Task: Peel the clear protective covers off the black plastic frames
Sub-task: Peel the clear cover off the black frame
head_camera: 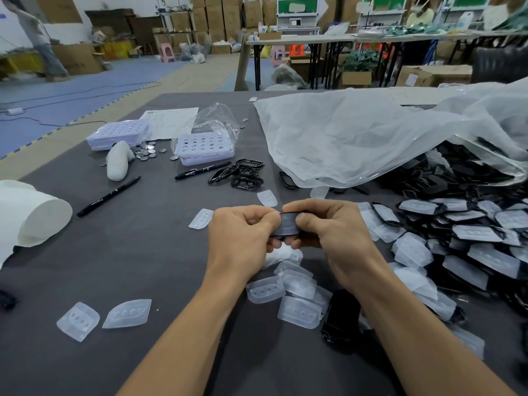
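**Item in hand.** Black plastic frame under a clear moulded protective cover (289, 226). It is held between both hands, raised off the dark grey worktop (143, 252) near its middle. Probably lifted so the thumbs can work along an edge.

**Left grip** (243, 232). Clenched: curled fingers and thumb pinch the frame's left end.

**Right grip** (328, 227). Clenched: thumb on the upper face and fingers underneath, pinching the right end. Whether the cover has started to lift cannot be told, because the hands hide the seam.

**Supply.** Heap of covered black frames (480, 252) on the right of the worktop, spilling from a large translucent plastic bag (371, 132). It lies close beside the right forearm, presumably for easy picking.

**Waste.** Loose clear moulded covers (265, 291), strewn under and to the left of the wrists. They look dropped where they came off.

**Finished lot.** Cluster of bare glossy black frames (243, 175) beyond the hands, apart from the covers and likely kept separate on purpose.

**Progress.** Judged early: the heap far outnumbers the bare frames.
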